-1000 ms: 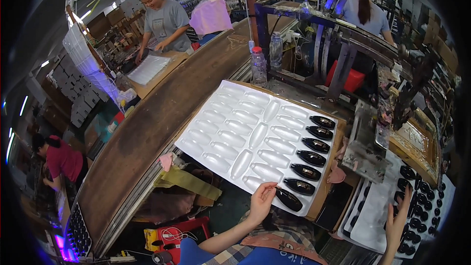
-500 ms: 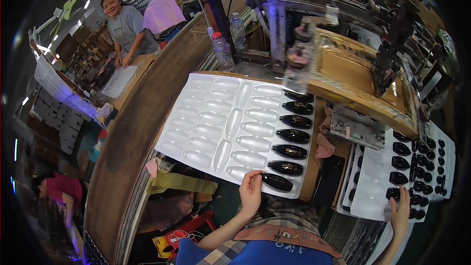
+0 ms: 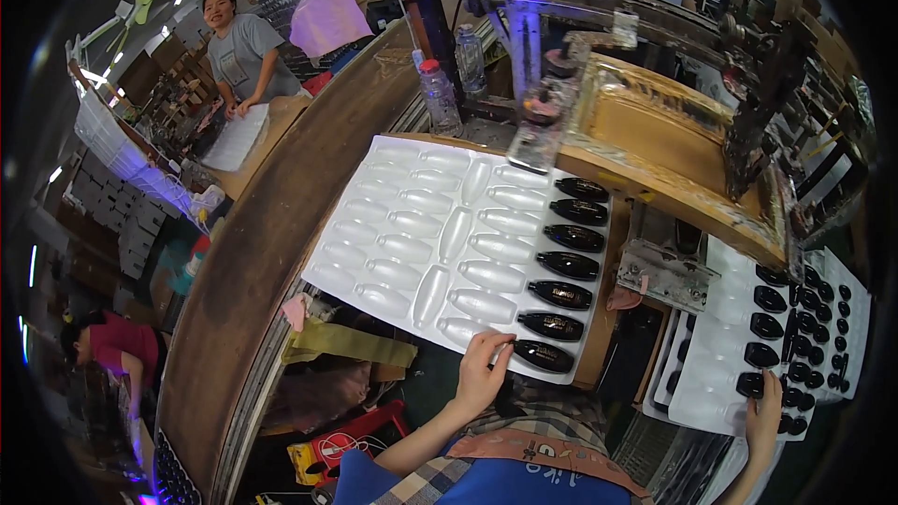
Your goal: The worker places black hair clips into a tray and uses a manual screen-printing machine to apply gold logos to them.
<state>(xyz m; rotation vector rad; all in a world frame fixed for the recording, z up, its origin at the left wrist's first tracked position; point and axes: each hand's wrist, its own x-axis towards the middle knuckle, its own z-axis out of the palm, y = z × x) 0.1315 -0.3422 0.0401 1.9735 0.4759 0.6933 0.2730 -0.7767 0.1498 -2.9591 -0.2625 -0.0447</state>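
Glossy black bottle-shaped pieces (image 3: 568,265): seven, lying one above another down the right side of a white moulded plastic tray (image 3: 454,234), several with gold-coloured lettering.
Left hand: this hand (image 3: 484,369) is at the near edge of the white tray, its grip pinched together on the narrow end of the nearest black piece, which lies on its side.
Right hand: well to the right of the white tray, this hand (image 3: 767,407) has its fingers touching a rounded black piece (image 3: 750,385); I can't tell whether that grip is clamped on it.
Second tray: another white plastic tray (image 3: 706,374), right of the white tray, carries more rounded black pieces.
Frame: a tan rectangular wooden frame (image 3: 645,131) stands tilted beyond the white tray's far right corner, with a scuffed grey metal plate (image 3: 669,271) below it.
Bottle: one clear bottle with a red cap (image 3: 437,103) stands just beyond the white tray's far edge.
Brown track: a long curved brown track (image 3: 309,159) runs along the white tray's left.
Co-worker: across that track from the white tray, a person in a grey shirt (image 3: 248,56) leans over a tan worktop (image 3: 271,145).
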